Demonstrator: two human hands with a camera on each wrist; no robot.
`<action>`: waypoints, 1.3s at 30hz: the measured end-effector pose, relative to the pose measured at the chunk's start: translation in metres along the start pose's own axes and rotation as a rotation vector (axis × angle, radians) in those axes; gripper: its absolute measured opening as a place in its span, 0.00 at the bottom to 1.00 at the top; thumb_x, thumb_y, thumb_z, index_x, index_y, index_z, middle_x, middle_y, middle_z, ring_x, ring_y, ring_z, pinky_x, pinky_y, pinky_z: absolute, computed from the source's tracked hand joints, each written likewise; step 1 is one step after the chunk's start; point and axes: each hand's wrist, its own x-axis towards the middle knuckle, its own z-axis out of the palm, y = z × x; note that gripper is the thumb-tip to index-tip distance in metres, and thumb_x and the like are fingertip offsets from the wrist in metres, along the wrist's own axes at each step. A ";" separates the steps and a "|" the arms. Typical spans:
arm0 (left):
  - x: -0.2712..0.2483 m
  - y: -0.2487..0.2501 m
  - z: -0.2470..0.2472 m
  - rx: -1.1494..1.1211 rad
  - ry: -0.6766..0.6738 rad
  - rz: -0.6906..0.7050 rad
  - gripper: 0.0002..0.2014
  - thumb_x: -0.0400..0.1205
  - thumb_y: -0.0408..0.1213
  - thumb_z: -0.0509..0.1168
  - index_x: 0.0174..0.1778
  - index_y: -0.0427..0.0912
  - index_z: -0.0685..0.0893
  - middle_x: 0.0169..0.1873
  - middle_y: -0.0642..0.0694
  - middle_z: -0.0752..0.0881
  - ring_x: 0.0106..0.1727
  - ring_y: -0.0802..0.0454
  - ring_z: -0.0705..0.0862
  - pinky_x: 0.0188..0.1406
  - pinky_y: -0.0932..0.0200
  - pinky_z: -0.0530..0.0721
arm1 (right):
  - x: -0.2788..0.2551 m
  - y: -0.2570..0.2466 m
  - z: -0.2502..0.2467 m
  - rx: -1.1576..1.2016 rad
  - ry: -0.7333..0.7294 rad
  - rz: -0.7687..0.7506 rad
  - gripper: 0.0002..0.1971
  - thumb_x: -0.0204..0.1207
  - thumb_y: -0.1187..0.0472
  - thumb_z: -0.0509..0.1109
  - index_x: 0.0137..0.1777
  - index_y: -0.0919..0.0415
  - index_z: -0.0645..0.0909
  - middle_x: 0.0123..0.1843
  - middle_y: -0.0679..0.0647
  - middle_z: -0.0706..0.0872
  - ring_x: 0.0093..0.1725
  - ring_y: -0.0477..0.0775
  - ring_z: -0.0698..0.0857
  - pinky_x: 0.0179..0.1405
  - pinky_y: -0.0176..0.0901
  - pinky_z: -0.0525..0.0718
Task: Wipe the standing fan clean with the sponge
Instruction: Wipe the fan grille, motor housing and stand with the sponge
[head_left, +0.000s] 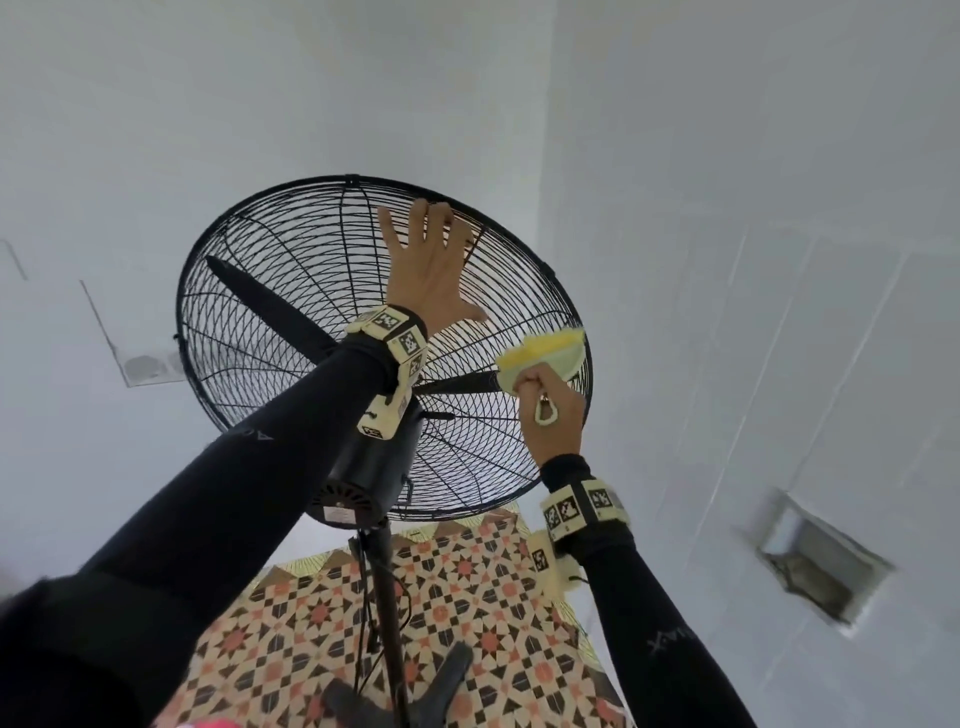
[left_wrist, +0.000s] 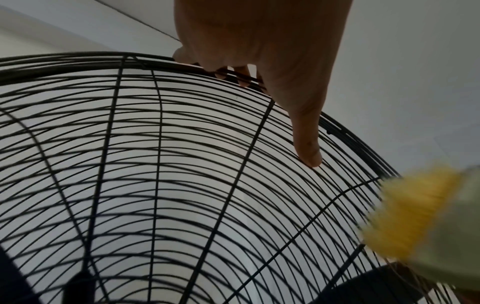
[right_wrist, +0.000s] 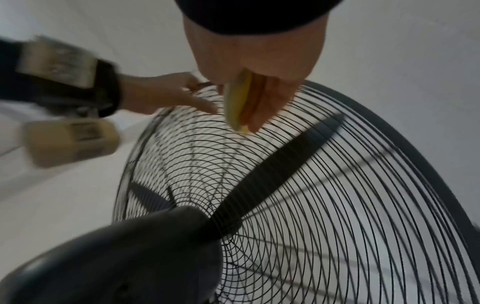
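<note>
- The right hand (head_left: 551, 410) pinches the sponge (head_left: 545, 353) folded, fingers curled round its lower edge, with the yellow face turned toward the wire grille (head_left: 291, 312) at about four o'clock on the fan head; a small pale clip or loop (head_left: 545, 411) hangs by the knuckles (what it belongs to, I cannot tell).
- From the right wrist view the sponge (right_wrist: 237, 105) reads as a thin folded wedge between the fingers (right_wrist: 262, 107), its tip at the wires; whether it presses on them or sits just off is unclear.
- The left hand (head_left: 428, 265) lies flat and spread on the grille near one o'clock, fingertips (left_wrist: 219, 71) hooked at the outer rim and the thumb (left_wrist: 307, 148) laid across the wires: a brace, not a grip.
- To do this stroke well, I would keep that brace firm, since the standing fan (head_left: 363, 467) is top-heavy on a thin pole (head_left: 387, 587), and follow the rings rather than cross them, so the soft foam does not snag or tear.
- Materials: thin black concentric wire with radial ribs, springy and open; dark flat blades (head_left: 260, 301) behind it; a smooth rounded black motor housing (right_wrist: 116, 253).
- Around it: plain white walls and a patterned tile floor (head_left: 467, 597).
</note>
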 end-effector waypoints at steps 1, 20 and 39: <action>-0.001 0.000 0.000 -0.006 -0.004 0.008 0.61 0.63 0.78 0.74 0.84 0.42 0.63 0.85 0.36 0.61 0.88 0.31 0.55 0.81 0.15 0.48 | -0.002 0.006 0.001 0.002 0.006 0.035 0.13 0.79 0.73 0.64 0.37 0.57 0.82 0.27 0.51 0.81 0.24 0.51 0.79 0.18 0.46 0.76; 0.001 0.003 -0.003 -0.014 0.003 -0.027 0.59 0.62 0.75 0.77 0.81 0.43 0.66 0.83 0.36 0.64 0.87 0.30 0.57 0.81 0.14 0.48 | -0.039 0.038 -0.026 -0.111 -0.039 0.627 0.31 0.85 0.65 0.64 0.84 0.51 0.59 0.71 0.66 0.81 0.63 0.66 0.84 0.62 0.54 0.83; -0.003 0.008 -0.001 0.004 0.007 -0.011 0.60 0.63 0.78 0.74 0.84 0.44 0.65 0.85 0.36 0.63 0.88 0.30 0.56 0.81 0.15 0.45 | 0.017 0.024 -0.049 -0.254 0.116 0.866 0.15 0.85 0.59 0.67 0.67 0.65 0.81 0.59 0.57 0.88 0.59 0.61 0.85 0.61 0.46 0.80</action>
